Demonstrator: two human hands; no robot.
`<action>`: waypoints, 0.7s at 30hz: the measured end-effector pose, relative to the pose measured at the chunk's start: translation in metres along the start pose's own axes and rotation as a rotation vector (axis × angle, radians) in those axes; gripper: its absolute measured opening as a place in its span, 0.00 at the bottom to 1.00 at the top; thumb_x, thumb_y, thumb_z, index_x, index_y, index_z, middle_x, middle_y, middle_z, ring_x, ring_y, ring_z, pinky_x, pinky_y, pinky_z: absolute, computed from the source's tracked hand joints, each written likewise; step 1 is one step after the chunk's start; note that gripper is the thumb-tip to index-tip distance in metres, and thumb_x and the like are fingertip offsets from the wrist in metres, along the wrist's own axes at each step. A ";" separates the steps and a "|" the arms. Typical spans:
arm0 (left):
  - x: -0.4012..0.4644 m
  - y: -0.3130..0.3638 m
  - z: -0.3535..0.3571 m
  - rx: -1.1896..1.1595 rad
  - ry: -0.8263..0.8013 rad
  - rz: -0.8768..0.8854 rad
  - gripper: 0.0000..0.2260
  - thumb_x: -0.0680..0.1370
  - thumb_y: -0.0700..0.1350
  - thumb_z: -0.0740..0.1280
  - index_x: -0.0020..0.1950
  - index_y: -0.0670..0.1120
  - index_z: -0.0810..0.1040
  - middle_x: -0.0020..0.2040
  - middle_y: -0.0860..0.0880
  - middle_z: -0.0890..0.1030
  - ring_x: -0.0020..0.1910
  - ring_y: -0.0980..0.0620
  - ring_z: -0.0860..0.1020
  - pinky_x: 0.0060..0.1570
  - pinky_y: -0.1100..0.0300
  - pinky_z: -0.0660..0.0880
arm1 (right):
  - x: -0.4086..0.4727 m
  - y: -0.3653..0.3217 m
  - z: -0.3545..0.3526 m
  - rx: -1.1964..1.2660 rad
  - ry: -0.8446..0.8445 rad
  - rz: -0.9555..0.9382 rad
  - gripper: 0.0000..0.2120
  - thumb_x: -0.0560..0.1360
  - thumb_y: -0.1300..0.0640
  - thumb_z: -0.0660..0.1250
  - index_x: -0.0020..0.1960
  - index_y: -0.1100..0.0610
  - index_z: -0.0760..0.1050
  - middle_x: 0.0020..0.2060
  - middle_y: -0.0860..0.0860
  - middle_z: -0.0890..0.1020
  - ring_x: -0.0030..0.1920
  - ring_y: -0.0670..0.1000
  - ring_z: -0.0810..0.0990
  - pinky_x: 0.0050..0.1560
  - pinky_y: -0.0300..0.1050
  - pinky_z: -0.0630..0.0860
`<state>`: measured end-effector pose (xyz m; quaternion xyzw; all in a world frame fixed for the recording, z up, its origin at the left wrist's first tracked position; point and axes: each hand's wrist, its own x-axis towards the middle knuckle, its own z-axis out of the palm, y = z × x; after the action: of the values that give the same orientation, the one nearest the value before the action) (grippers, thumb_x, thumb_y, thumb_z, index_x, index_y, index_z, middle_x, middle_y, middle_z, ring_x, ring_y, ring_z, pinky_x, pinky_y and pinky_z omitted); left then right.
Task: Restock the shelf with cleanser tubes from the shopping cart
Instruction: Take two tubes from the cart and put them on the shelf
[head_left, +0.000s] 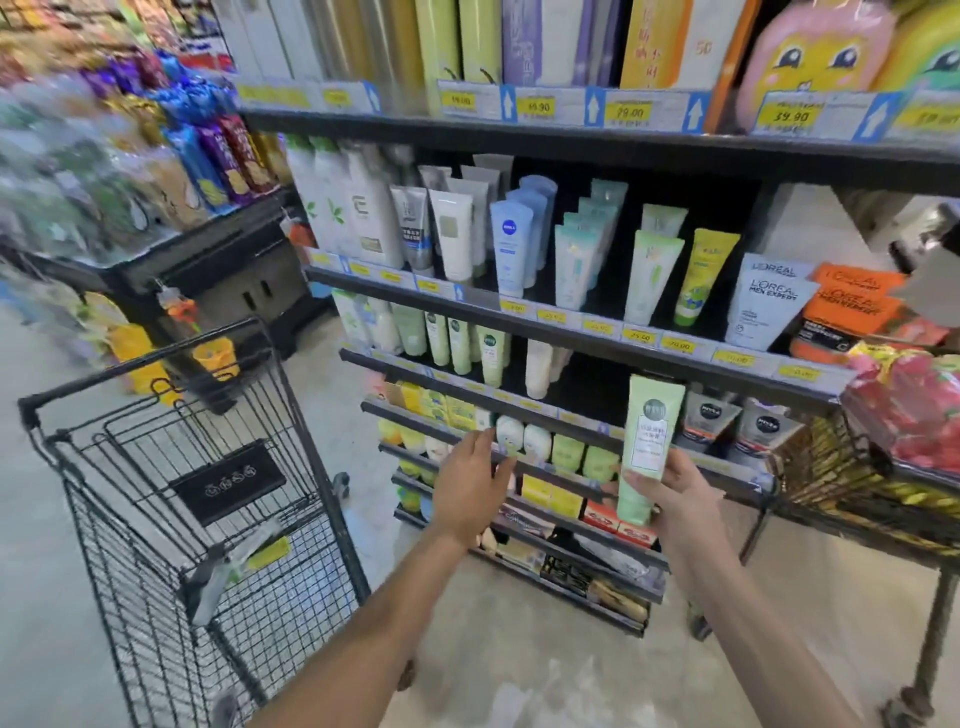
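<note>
One cart (171, 519), two hands, countless tubes

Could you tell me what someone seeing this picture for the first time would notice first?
Most likely the pale green cleanser tube, held upright by the right hand in front of the lower shelves, with the left hand open beside it. Next comes the black wire shopping cart at lower left, with a few tubes lying in it, then the rows of standing tubes on the middle shelf.

shopping cart (208, 499) stands left of the shelf (545, 332); a held cleanser tube (647, 447) upright before its lower tiers
</note>
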<state>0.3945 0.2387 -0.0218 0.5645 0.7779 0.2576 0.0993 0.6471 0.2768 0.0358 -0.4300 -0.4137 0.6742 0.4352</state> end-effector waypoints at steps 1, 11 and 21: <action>-0.006 -0.009 -0.009 0.006 -0.003 -0.017 0.25 0.84 0.56 0.63 0.76 0.44 0.70 0.72 0.46 0.74 0.70 0.46 0.73 0.68 0.50 0.73 | -0.001 0.002 0.006 0.013 -0.005 0.004 0.25 0.76 0.70 0.70 0.71 0.57 0.71 0.56 0.58 0.86 0.51 0.64 0.87 0.58 0.65 0.80; -0.030 -0.076 -0.054 0.095 -0.033 -0.048 0.23 0.85 0.53 0.63 0.76 0.42 0.69 0.72 0.44 0.72 0.69 0.42 0.73 0.66 0.49 0.71 | 0.002 0.033 0.075 0.109 -0.074 0.081 0.26 0.71 0.62 0.75 0.67 0.50 0.75 0.60 0.58 0.84 0.58 0.66 0.84 0.62 0.68 0.77; 0.062 -0.165 -0.066 0.130 -0.089 0.062 0.23 0.84 0.54 0.63 0.75 0.42 0.70 0.70 0.42 0.75 0.69 0.40 0.73 0.67 0.46 0.72 | 0.049 0.068 0.162 0.017 0.017 0.056 0.21 0.79 0.65 0.69 0.69 0.54 0.73 0.61 0.56 0.84 0.56 0.62 0.85 0.54 0.59 0.80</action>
<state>0.2071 0.2393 -0.0424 0.6046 0.7698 0.1841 0.0890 0.4671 0.2743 0.0082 -0.4435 -0.3919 0.6859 0.4233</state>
